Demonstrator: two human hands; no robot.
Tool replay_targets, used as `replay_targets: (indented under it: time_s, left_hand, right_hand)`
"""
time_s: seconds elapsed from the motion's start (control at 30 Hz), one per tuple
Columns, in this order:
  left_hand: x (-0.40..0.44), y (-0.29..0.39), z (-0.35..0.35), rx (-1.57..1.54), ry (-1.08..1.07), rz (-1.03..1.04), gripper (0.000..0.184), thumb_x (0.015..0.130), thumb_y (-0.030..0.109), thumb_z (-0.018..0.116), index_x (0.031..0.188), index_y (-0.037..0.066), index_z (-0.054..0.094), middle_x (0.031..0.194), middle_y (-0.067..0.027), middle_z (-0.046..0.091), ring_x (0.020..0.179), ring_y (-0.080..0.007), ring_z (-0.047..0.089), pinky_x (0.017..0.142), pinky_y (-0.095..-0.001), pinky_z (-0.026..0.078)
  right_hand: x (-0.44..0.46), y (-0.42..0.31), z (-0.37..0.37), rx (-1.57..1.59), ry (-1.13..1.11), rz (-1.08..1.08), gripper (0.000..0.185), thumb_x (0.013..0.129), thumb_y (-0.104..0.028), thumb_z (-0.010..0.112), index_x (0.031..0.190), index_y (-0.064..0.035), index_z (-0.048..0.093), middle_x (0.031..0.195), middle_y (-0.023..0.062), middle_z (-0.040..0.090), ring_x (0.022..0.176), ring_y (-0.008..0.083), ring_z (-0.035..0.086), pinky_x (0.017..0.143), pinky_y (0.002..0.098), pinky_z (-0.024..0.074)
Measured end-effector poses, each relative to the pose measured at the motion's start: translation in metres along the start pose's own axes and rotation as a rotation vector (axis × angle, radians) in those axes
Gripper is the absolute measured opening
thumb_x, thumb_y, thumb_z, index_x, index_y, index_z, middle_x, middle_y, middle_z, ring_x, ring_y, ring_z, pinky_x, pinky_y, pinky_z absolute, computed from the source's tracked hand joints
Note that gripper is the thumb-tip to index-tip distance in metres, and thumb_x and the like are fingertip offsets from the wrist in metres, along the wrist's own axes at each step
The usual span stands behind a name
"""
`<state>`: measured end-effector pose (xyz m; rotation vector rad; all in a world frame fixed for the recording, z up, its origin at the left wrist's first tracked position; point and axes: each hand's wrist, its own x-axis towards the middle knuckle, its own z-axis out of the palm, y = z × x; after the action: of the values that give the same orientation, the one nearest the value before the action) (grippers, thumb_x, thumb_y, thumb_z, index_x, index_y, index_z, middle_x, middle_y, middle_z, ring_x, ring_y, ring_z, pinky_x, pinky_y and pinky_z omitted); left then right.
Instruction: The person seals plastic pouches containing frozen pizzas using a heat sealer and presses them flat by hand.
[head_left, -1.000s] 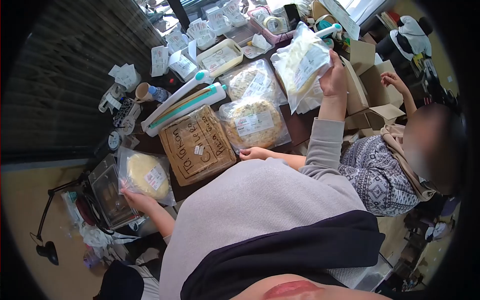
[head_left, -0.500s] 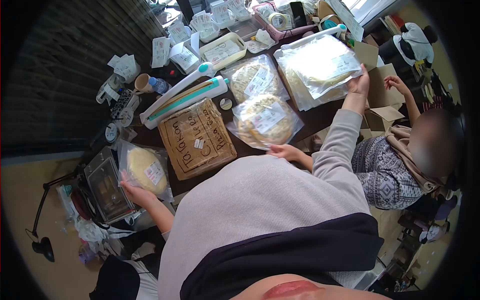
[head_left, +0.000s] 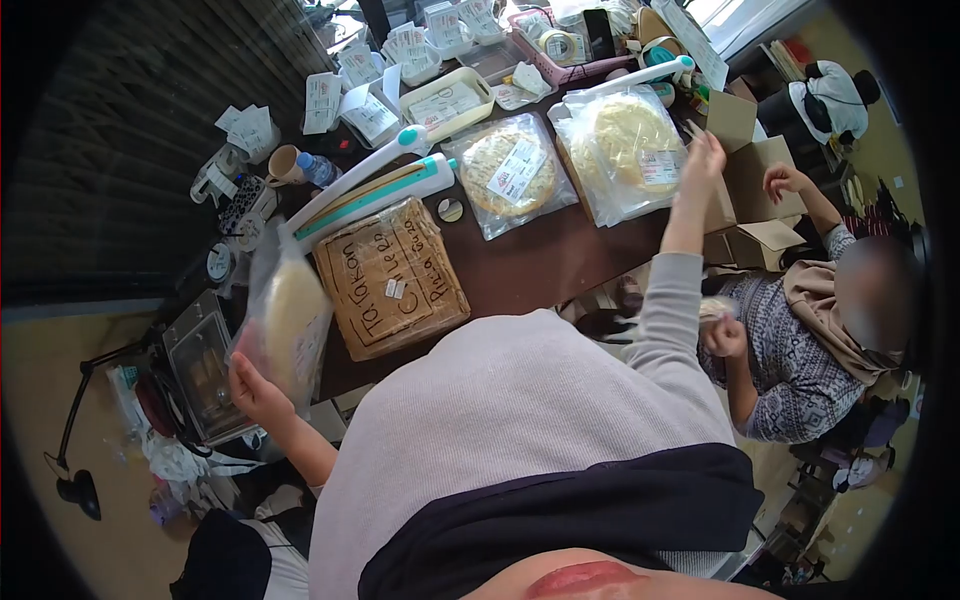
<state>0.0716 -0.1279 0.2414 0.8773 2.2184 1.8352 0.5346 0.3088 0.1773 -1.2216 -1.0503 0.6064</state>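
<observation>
My left hand (head_left: 258,388) grips the edge of a plastic bag holding a pale round flatbread (head_left: 292,330), tilted up at the left. Beside it lies a taped brown cardboard package with handwriting (head_left: 392,278). My right hand (head_left: 703,155) is over the right side of the table, off the stack of bagged pale rounds (head_left: 630,140); its fingers point up and look slightly apart, holding nothing visible. Between the package and the stack lies a bagged, labelled pizza (head_left: 508,172).
A co-worker (head_left: 800,330) at the right holds a bagged item beside an open carton (head_left: 755,180). Two white-and-teal sealers (head_left: 375,198) lie behind the package. Label trays (head_left: 445,105), a cup (head_left: 288,165) and a pink basket (head_left: 565,70) line the back.
My right hand has let go of the stack's top bag, now lying flat. The left bag has tilted upright. The co-worker's hand has pulled the front bagged pizza away to the right.
</observation>
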Motion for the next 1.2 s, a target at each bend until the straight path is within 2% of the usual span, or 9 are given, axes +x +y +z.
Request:
replay_targets:
  time_s: [0.1,0.2,0.27,0.53,0.73,0.77,0.93,0.97,1.2]
  left_hand:
    - [0.003,-0.005,0.01,-0.192,-0.107,-0.06,0.043,0.102,0.033,0.041,0.116,-0.003,0.06,0.121,-0.0183,0.061,0.112,-0.0243,0.058,0.099,-0.0348,0.043]
    - [0.02,-0.008,0.045,-0.492,-0.2,-0.168,0.034,0.099,0.028,0.051,0.111,-0.002,0.063,0.113,-0.0177,0.065,0.101,-0.0251,0.064,0.088,-0.0351,0.052]
    - [0.032,-0.032,0.076,-0.559,-0.239,-0.176,0.032,0.096,0.028,0.056,0.11,0.0,0.063,0.111,-0.017,0.066,0.1,-0.0247,0.065,0.086,-0.0357,0.054]
    - [0.049,-0.163,0.142,-0.641,-0.128,-0.595,0.037,0.095,0.036,0.058,0.105,0.001,0.066,0.109,-0.0114,0.067,0.094,-0.0194,0.065,0.079,-0.0317,0.054]
    - [0.049,-0.189,0.135,0.601,-0.195,-0.356,0.034,0.094,0.038,0.056,0.087,0.007,0.069,0.099,-0.0088,0.067,0.085,-0.0282,0.064,0.07,-0.0379,0.049]
    - [0.046,-0.203,0.138,0.793,-0.076,0.006,0.03,0.091,0.038,0.057,0.083,0.012,0.07,0.093,-0.0078,0.063,0.088,-0.0307,0.058,0.078,-0.0421,0.045]
    - [0.07,-0.228,0.148,1.083,0.039,0.252,0.028,0.09,0.034,0.057,0.082,0.01,0.069,0.097,-0.0062,0.06,0.097,-0.0267,0.053,0.091,-0.0454,0.035]
    - [0.075,-0.237,0.15,1.096,0.049,0.25,0.027,0.091,0.033,0.057,0.082,0.01,0.069,0.098,-0.0062,0.06,0.099,-0.0265,0.052,0.093,-0.0459,0.033]
    - [0.104,-0.244,0.152,1.182,-0.028,0.227,0.03,0.095,0.032,0.049,0.087,0.009,0.067,0.091,-0.0061,0.064,0.088,-0.0262,0.058,0.089,-0.046,0.036]
  right_hand:
    - [-0.088,-0.034,0.07,0.288,-0.605,0.097,0.033,0.099,-0.016,0.049,0.128,-0.0002,0.05,0.123,0.0073,0.055,0.112,0.0135,0.049,0.098,0.0284,0.0388]
    - [-0.181,-0.065,0.123,0.404,-1.327,0.164,0.054,0.094,-0.014,0.059,0.141,-0.0003,0.037,0.141,0.0101,0.043,0.131,0.016,0.037,0.107,0.0309,0.0325]
    - [-0.221,-0.05,0.144,0.623,-1.587,0.52,0.058,0.095,-0.021,0.059,0.144,-0.002,0.034,0.138,0.0107,0.047,0.127,0.0186,0.044,0.106,0.0337,0.0352]
    - [-0.284,0.022,0.182,0.588,-1.184,1.069,0.04,0.101,-0.033,0.045,0.126,-0.0041,0.056,0.112,0.0069,0.061,0.097,0.0147,0.06,0.085,0.03,0.0511]
    - [-0.303,0.089,0.216,0.29,-1.003,0.769,0.03,0.101,-0.031,0.049,0.094,-0.0041,0.061,0.077,-0.0032,0.059,0.064,0.0051,0.046,0.057,0.0221,0.0402]
    - [-0.301,0.096,0.219,0.201,-1.012,0.628,0.03,0.101,-0.03,0.05,0.09,-0.0042,0.061,0.073,-0.0048,0.057,0.061,0.0043,0.042,0.055,0.0219,0.0372]
    - [-0.305,0.105,0.246,-0.21,-0.96,0.146,0.034,0.099,-0.031,0.05,0.081,-0.0037,0.055,0.063,0.01,0.056,0.055,0.0215,0.046,0.056,0.0343,0.0402]
    - [-0.305,0.106,0.252,-0.306,-0.967,0.15,0.034,0.098,-0.034,0.049,0.083,-0.0036,0.054,0.069,0.0183,0.058,0.063,0.0359,0.054,0.061,0.0432,0.043]
    - [-0.307,0.087,0.272,-0.445,-0.912,0.153,0.035,0.098,-0.038,0.048,0.085,-0.0052,0.055,0.075,0.0166,0.063,0.072,0.0372,0.062,0.063,0.0461,0.0454]
